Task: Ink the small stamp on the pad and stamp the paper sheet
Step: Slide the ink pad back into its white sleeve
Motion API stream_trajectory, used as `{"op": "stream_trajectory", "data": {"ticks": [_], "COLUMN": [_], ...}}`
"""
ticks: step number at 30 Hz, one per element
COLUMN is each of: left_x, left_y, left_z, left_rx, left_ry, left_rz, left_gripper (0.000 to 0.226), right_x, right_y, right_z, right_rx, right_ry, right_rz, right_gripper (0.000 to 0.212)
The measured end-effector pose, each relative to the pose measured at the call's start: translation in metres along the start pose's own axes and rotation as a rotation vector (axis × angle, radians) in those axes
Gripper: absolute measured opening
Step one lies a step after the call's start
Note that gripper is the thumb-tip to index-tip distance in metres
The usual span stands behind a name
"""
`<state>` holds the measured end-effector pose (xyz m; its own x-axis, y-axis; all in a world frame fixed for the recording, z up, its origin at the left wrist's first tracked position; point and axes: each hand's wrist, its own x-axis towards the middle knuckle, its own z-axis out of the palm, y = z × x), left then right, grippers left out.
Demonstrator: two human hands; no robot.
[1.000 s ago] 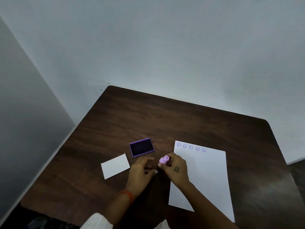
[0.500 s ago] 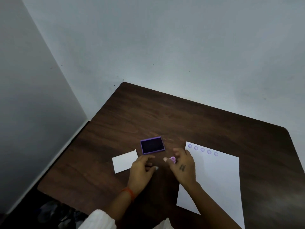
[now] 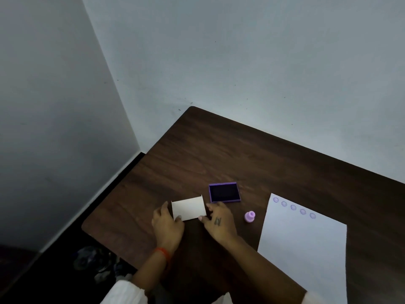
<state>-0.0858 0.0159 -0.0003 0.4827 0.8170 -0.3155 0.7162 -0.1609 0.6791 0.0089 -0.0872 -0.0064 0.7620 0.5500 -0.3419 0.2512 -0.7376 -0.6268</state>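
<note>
I am seeing both hands gripping a small white lid point(image 3: 189, 208) between them, just in front of the ink pad point(image 3: 224, 192). The left hand point(image 3: 167, 224) is pinching the lid's left edge, thumb lying on its near left corner and fingers curled behind. The right hand point(image 3: 219, 222) is pinching the right edge, thumb at the near right corner. A short dark mark is showing on the back of the right hand; I cannot read it as any letter. An orange band point(image 3: 162, 252) is circling the left wrist, and white sleeves are showing at the bottom edge.

The ink pad is lying open, a dark rectangle in a purple tray, touching nothing. The small stamp point(image 3: 249, 216) is standing upright and free on the counter point(image 3: 241, 154), between the right hand and the paper sheet point(image 3: 304, 255), near the sheet's left edge. The sheet is lying flat to the right, carrying 5 round purple prints point(image 3: 293, 207) in a row along its far edge; their design is too small to make out. I am finding no brand or label anywhere.

The counter is dark brown wood grain with rounded corners, pushed into a corner of plain pale grey walls. Dark floor and some indistinct clutter point(image 3: 96, 264) are showing below its left edge.
</note>
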Motion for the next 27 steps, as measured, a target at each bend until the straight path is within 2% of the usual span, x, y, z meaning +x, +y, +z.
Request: {"op": "stream_trajectory", "data": {"ticks": [4,10,16,21,27], "left_x": [0.004,0.004,-0.001,-0.001,-0.001], "left_y": [0.001,0.008,0.039,0.074,0.088], "left_z": [0.001,0.001,0.007,0.025,0.049], "left_rx": [0.006,-0.016,-0.106,-0.138,-0.091], "left_ry": [-0.086,-0.102,-0.044,-0.090,-0.170], "left_rz": [-0.036,-0.063,0.005,0.100,0.095], "left_gripper": [0.055,0.048,0.047,0.044,0.048], "right_x": [0.001,0.000,-0.004,0.001,0.015], "right_y": [-0.003,-0.004,0.002,0.017,0.036], "right_z": [0.005,0.005,-0.015,-0.047,-0.066], "right_rx": [-0.082,0.020,0.232,0.280,0.225], "right_ry": [-0.024,-0.014,0.196,0.388,0.409], "right_rz": [-0.033,-0.009,0.035,0.095,0.159], "right_gripper": [0.053,0.044,0.034,0.029,0.023]}}
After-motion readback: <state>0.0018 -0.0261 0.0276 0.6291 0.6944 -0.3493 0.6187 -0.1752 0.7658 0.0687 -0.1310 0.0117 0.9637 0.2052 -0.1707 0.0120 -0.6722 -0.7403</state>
